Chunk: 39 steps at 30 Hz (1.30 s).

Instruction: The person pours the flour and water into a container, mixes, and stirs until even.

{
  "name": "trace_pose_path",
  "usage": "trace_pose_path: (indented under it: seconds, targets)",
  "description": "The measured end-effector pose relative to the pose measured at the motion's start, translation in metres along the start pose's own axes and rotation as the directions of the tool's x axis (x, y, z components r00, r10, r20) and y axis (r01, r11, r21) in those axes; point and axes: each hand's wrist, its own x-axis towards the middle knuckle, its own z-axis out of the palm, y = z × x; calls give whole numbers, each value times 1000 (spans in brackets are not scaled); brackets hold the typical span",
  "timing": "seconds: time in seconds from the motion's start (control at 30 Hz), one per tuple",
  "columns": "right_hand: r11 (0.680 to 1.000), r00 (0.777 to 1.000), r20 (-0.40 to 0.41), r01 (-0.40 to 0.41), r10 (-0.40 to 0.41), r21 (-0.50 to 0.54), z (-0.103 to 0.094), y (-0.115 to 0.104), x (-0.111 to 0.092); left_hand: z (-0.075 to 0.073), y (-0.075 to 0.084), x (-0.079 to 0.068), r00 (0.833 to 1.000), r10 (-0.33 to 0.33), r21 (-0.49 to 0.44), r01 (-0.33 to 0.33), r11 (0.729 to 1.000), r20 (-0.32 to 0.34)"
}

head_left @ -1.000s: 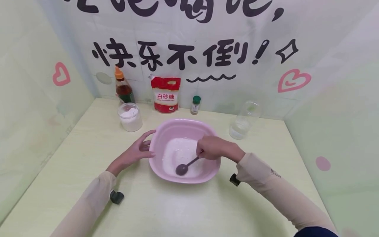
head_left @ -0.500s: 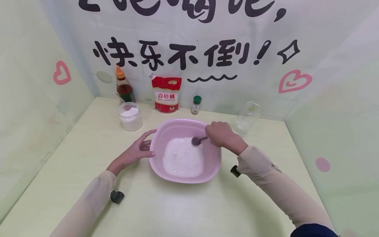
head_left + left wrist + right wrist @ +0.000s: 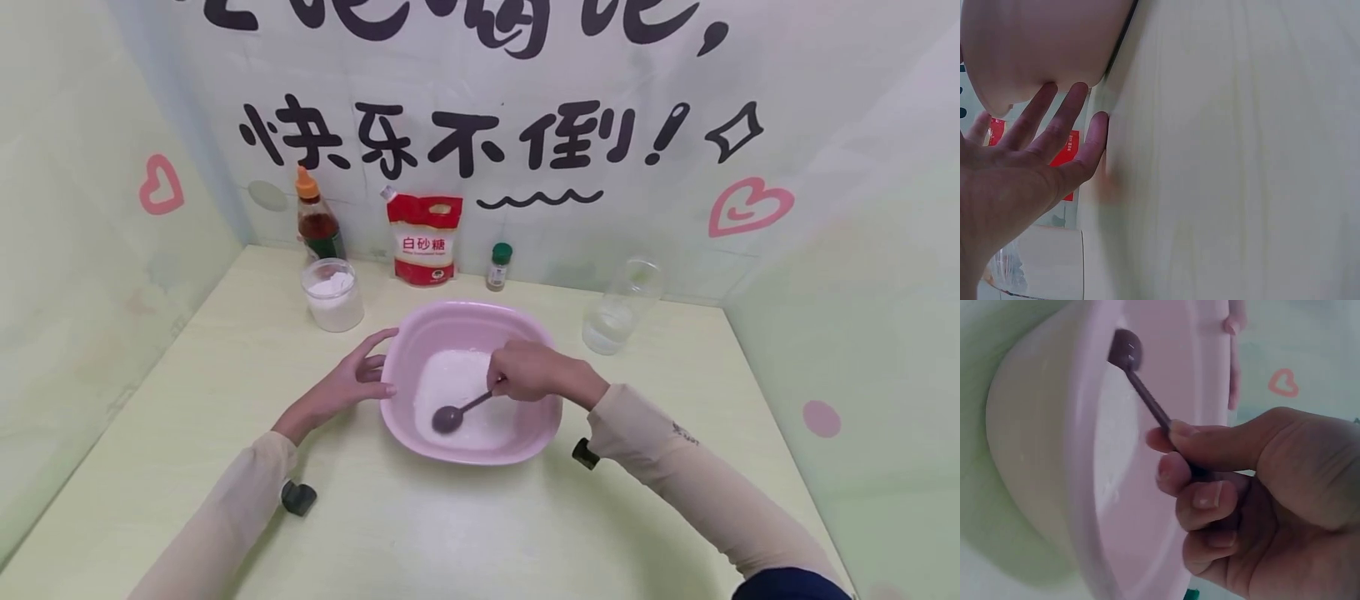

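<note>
My right hand grips the handle of a dark spoon, thumb and curled fingers around it in the right wrist view. The spoon's round bowl end is down at the white contents of a pink basin, toward its near left side. On the basin's left, my left hand touches the rim and outer wall with spread fingers. In the left wrist view those fingers reach out fairly straight against and below the basin's outer wall.
Along the back stand an orange-capped sauce bottle, a red and white sugar pouch and a small green-capped shaker. A clear jar of white powder stands left of the basin. Behind it to the right is a clear container with liquid.
My right hand swung the spoon to the basin's far right side, then back to the near left. The white contents look smoother than a second ago. My left hand has stayed on the basin.
</note>
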Motion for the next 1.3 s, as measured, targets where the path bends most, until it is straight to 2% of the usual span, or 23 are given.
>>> trace_pose_path:
  seconds: [0.17, 0.27, 0.37, 0.53, 0.73, 0.87, 0.97, 1.0, 1.13, 1.23, 1.3]
  targets:
    - [991, 988, 83, -132, 132, -5, -13, 15, -22, 1, 3, 0, 1000, -7, 1, 7, 1000, -7]
    - [970, 968, 61, -242, 243, -31, -22, 26, -31, 1, 3, 0, 1000, -11, 1, 11, 1000, -5]
    - [953, 956, -5, -294, 295, -67, -27, 33, -32, 1, 2, 1, 1000, -9, 2, 9, 1000, 0]
    - [965, 965, -58, -258, 255, -49, -20, 33, -20, 2, 2, 1, 1000, -16, 4, 16, 1000, -1]
    - [991, 991, -36, -129, 128, -26, -6, 15, -8, 2, 1, 1, 1000, -23, 5, 23, 1000, -10]
    - [998, 999, 5, -54, 54, -29, 2, 5, -9, 3, 2, 0, 1000, -20, 3, 20, 1000, -10]
    - [999, 998, 45, -33, 33, -18, 3, 2, -14, 2, 2, 1, 1000, -18, -2, 18, 1000, -9]
    - [999, 998, 51, -32, 33, -25, 2, 3, -17, 2, 2, 1, 1000, -17, -2, 17, 1000, -8]
    - [991, 991, 42, -126, 128, -49, -9, 12, -27, 2, 3, 1, 1000, -19, -6, 19, 1000, -5]
    - [973, 974, 17, -224, 225, -62, -17, 22, -30, 2, 4, 0, 1000, -20, -7, 20, 1000, -5]
    - [966, 969, -4, -248, 248, -71, -19, 27, -29, 2, 3, 0, 1000, -19, -11, 19, 1000, -4]
